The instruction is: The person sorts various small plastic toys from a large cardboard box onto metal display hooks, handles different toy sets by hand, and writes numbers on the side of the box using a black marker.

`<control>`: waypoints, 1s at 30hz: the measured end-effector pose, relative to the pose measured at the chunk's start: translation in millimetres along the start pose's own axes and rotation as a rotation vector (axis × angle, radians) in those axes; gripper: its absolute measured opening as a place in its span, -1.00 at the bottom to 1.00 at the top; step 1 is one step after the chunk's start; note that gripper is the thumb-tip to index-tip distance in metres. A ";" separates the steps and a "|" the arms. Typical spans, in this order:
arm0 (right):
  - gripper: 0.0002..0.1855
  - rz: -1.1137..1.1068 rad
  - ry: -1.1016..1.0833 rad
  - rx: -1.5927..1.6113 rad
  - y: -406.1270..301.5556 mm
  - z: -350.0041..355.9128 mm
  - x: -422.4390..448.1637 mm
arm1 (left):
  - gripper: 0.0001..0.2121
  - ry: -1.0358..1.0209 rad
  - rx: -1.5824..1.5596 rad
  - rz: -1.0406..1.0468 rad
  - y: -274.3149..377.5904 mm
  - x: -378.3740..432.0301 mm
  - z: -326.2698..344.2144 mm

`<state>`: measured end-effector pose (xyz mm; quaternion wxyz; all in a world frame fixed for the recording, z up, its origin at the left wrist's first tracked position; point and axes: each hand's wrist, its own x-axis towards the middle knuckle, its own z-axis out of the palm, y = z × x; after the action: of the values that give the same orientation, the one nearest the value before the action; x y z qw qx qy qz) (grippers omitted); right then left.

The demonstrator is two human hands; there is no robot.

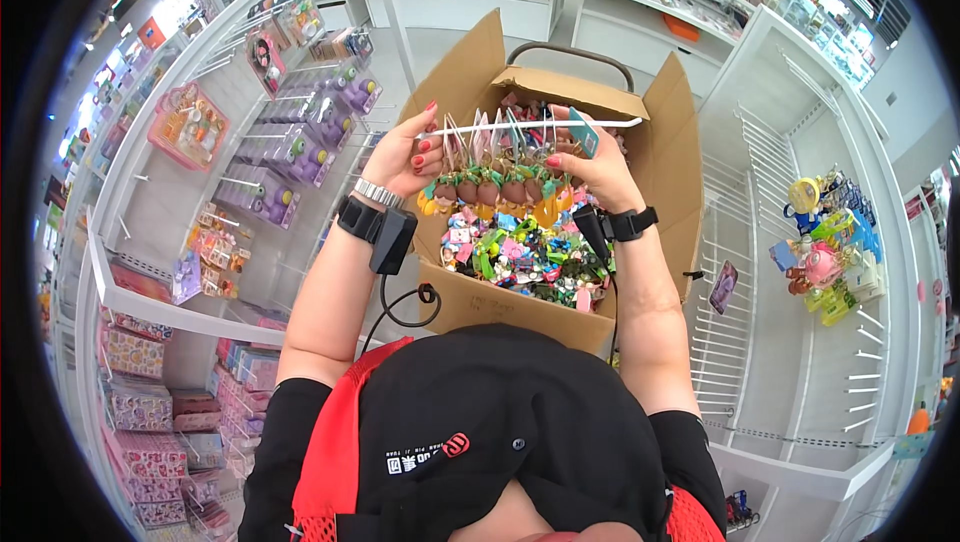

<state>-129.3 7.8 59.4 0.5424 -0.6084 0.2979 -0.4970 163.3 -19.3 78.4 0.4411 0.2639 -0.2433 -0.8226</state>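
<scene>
My left hand [405, 155] grips one end of a white metal display hook [487, 126]. From the rod hangs a row of keychains with brown and yellow figures [491, 188], their card tags looped over it. At the rod's other side, my right hand [596, 167] has its thumb and fingers around the last keychains and a teal tag [583, 133]. Below both hands, an open cardboard box [517, 309] holds a heap of small colourful keychains [525, 249].
A metal cart handle [574, 48] rises behind the box. To the left stands a white rack with purple toy packs [292, 133]; to the right, a rack with rows of hooks [724, 302] and hanging toys [825, 257]. White drawers [465, 10] line the back.
</scene>
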 end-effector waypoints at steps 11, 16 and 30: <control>-0.18 -0.133 -0.007 -0.063 3.7 6.8 -4.3 | -0.73 -0.009 0.006 -0.016 -13.3 -6.3 0.9; -0.24 -0.061 0.143 -0.080 17.5 6.2 -11.1 | -0.73 0.023 -0.003 -0.008 -21.1 -5.8 -3.3; -0.23 0.033 0.067 -0.071 16.0 14.8 -22.1 | -0.73 -0.005 -0.034 -0.066 -41.3 -7.7 5.6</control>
<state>-120.1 29.4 39.1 0.5184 -0.6050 0.3436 -0.4971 138.6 8.5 58.1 0.4176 0.2624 -0.2217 -0.8412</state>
